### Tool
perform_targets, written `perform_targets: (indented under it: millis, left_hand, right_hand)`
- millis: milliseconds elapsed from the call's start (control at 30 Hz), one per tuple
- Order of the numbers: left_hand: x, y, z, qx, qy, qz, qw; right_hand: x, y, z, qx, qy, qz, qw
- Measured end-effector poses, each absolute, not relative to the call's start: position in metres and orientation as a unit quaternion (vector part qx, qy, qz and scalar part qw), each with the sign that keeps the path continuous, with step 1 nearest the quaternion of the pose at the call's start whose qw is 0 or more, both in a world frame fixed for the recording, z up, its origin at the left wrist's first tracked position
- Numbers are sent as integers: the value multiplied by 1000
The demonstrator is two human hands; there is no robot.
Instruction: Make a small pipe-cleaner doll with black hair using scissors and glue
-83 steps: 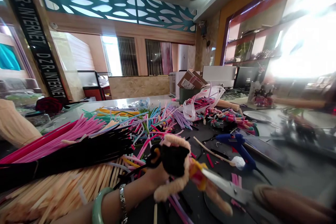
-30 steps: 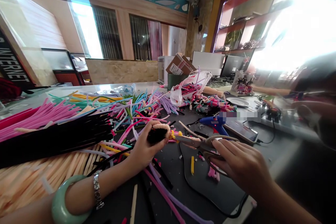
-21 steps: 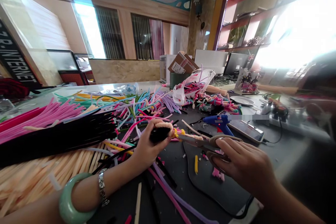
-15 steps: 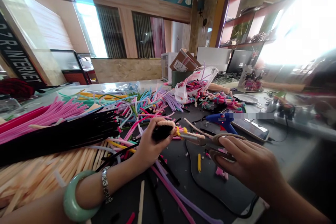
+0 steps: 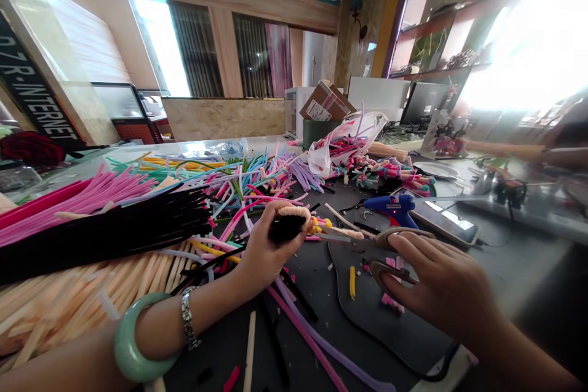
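My left hand [image 5: 264,251] grips a small pipe-cleaner figure [image 5: 294,223] with a black body, a peach outline and yellow bits, held just above the dark table. My right hand [image 5: 436,285] has its fingers through the handles of a pair of scissors [image 5: 367,242]. The blades point left and reach the figure's yellow and peach end. A green bangle [image 5: 128,343] and a metal bracelet [image 5: 189,324] sit on my left wrist.
Bundles of black [image 5: 101,233], pink [image 5: 78,199] and peach [image 5: 68,303] pipe cleaners lie at the left. A blue glue gun [image 5: 390,208], a phone [image 5: 448,223], a dark mat [image 5: 367,312] with cut scraps and a white bag [image 5: 344,141] sit beyond. Another person's arm [image 5: 514,150] shows far right.
The figure and scissors came down from close to the camera to just above the table. In the last second the scissor handles have spread apart.
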State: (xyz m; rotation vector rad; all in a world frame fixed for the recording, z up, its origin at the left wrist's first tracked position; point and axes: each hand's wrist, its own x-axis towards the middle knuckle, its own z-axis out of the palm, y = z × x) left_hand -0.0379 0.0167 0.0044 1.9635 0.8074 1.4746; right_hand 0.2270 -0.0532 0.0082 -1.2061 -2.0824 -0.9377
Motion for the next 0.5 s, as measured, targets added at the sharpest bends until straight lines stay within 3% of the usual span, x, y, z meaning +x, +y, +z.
perform_targets:
  millis: [300,500]
  left_hand:
    - [-37,15,6,732,304,557,247]
    - [-38,15,4,742,287,552,252]
  right_hand:
    - [229,-47,4,-471,-790,-296,257]
    - [228,-48,2,-459,-778,-315,290]
